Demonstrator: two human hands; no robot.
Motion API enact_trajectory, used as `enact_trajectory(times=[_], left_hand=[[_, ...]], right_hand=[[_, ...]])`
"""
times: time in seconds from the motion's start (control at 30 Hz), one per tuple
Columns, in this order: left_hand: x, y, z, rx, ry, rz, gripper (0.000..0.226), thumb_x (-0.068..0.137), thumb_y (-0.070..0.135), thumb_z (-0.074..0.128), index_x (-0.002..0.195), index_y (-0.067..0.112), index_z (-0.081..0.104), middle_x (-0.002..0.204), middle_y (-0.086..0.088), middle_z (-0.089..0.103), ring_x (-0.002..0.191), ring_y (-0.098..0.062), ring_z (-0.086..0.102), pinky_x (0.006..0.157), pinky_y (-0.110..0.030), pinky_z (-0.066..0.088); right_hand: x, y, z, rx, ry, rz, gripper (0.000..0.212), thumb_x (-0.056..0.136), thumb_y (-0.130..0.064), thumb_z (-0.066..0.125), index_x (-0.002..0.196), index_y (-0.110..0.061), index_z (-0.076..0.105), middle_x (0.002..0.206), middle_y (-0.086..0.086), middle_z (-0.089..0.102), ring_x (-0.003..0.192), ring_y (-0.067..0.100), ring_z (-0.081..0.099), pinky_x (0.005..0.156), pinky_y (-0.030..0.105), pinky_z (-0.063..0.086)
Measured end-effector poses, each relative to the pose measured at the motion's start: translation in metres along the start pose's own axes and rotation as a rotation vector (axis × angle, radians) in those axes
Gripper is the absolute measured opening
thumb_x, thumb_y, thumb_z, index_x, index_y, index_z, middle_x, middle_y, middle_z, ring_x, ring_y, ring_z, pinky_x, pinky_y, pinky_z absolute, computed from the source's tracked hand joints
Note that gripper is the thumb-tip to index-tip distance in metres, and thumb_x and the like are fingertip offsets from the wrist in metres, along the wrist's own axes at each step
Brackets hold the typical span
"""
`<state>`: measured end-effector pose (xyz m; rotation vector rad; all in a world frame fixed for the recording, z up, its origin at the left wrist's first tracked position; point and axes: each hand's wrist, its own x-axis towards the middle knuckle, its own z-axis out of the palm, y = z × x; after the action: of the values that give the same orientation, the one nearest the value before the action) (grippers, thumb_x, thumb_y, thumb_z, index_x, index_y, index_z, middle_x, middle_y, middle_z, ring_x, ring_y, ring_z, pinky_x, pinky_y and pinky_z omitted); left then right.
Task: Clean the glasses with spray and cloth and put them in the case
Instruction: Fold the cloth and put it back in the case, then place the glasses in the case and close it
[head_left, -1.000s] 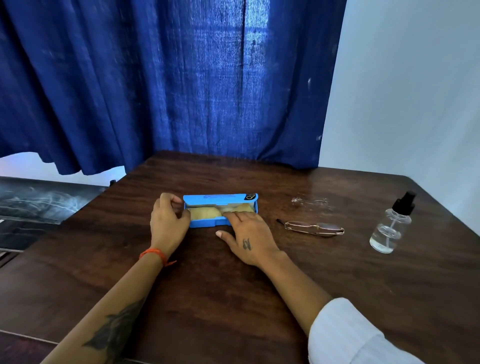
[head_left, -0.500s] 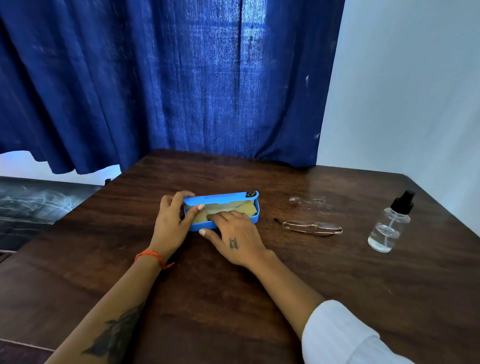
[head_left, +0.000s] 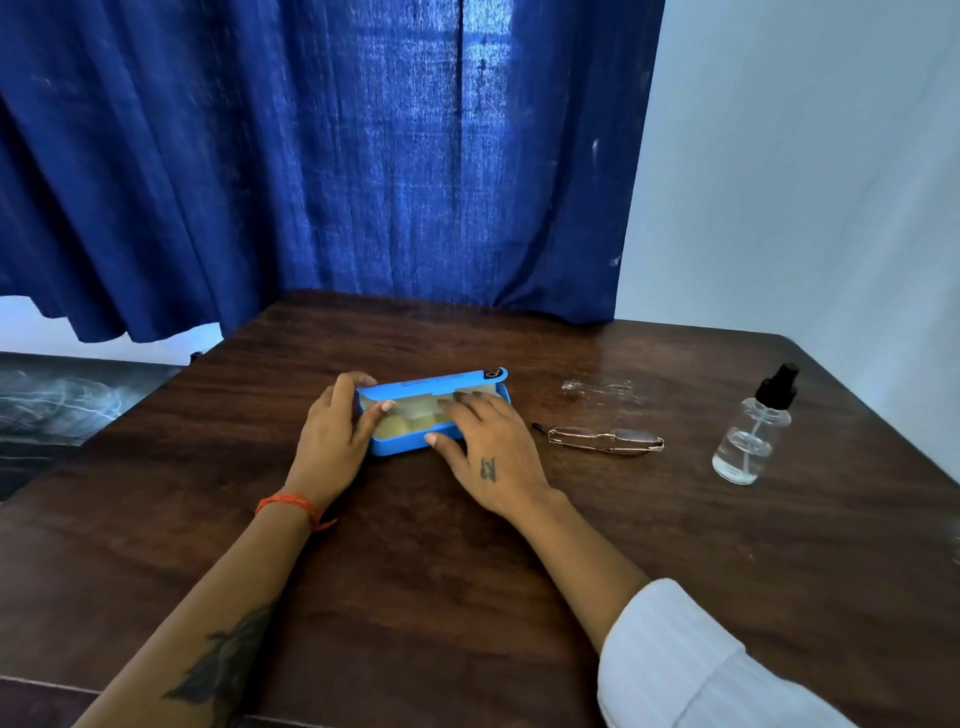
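Observation:
A blue glasses case (head_left: 402, 445) lies open in the middle of the dark wooden table (head_left: 467, 597), its lid raised at the back. A yellowish cloth (head_left: 397, 425) lies inside it. My left hand (head_left: 332, 436) grips the case's left end, thumb over the rim. My right hand (head_left: 488, 447) rests on the case's right half, fingers reaching into it onto the cloth. Folded thin-framed glasses (head_left: 605, 440) lie on the table right of the case. A clear spray bottle (head_left: 750, 431) with a black nozzle stands at the far right.
A small clear plastic item (head_left: 597, 387) lies behind the glasses. A blue curtain (head_left: 337, 156) hangs behind the table, and a pale wall (head_left: 805, 182) stands at the right. The table's left edge drops off near a dark surface (head_left: 62, 400).
The case lid has opened wider. My right fingers have moved further into the case over the cloth, and my left thumb has come over the case's left rim.

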<state>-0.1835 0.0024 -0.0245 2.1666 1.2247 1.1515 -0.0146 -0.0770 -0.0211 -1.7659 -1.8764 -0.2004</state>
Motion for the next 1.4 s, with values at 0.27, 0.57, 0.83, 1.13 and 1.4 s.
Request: enact_trajectory(times=[0.27,0.57,0.83,1.13,1.4], left_hand=[[-0.002,0.001,0.0,-0.024,-0.062,0.015,0.029,0.092,0.035,0.046,0.119,0.025,0.049,0.12,-0.003,0.052,0.098,-0.015,0.051,0.083,-0.027,0.038],[-0.005,0.003,-0.002,-0.029,-0.091,0.072,0.031,0.092,0.034,0.046,0.122,0.027,0.051,0.118,-0.002,0.054,0.104,-0.012,0.048,0.089,-0.026,0.035],[-0.008,0.003,-0.004,-0.063,-0.118,0.074,0.027,0.092,0.033,0.047,0.119,0.031,0.053,0.12,-0.002,0.053,0.109,-0.016,0.049,0.093,-0.03,0.037],[-0.007,0.002,-0.004,-0.089,-0.091,0.053,0.025,0.092,0.034,0.048,0.116,0.03,0.055,0.116,-0.001,0.056,0.105,-0.013,0.049,0.088,-0.026,0.037],[-0.006,0.004,-0.004,-0.085,-0.082,0.041,0.027,0.092,0.034,0.046,0.117,0.025,0.055,0.115,-0.002,0.055,0.104,-0.013,0.049,0.086,-0.025,0.037]], right_hand=[[-0.045,0.046,-0.061,-0.095,0.273,0.179,0.019,0.068,-0.011,0.075,0.085,-0.018,0.073,0.084,0.001,0.071,0.079,0.024,0.063,0.068,0.027,0.049],[-0.071,0.078,-0.082,-0.312,-0.019,0.355,0.026,0.086,-0.019,0.057,0.109,-0.022,0.068,0.107,0.001,0.065,0.103,0.023,0.057,0.078,0.03,0.048],[-0.056,0.073,-0.075,-0.466,-0.08,0.362,0.025,0.085,-0.018,0.052,0.105,-0.014,0.067,0.109,0.007,0.058,0.1,0.026,0.055,0.072,0.032,0.048],[-0.056,0.08,-0.075,-0.607,-0.037,0.11,0.022,0.052,-0.009,0.083,0.068,-0.006,0.069,0.075,0.009,0.063,0.068,0.027,0.059,0.048,0.028,0.044],[-0.043,0.064,-0.076,-0.551,0.213,-0.186,0.009,0.074,-0.01,0.072,0.081,-0.009,0.065,0.076,0.007,0.065,0.071,0.026,0.06,0.062,0.033,0.049]])
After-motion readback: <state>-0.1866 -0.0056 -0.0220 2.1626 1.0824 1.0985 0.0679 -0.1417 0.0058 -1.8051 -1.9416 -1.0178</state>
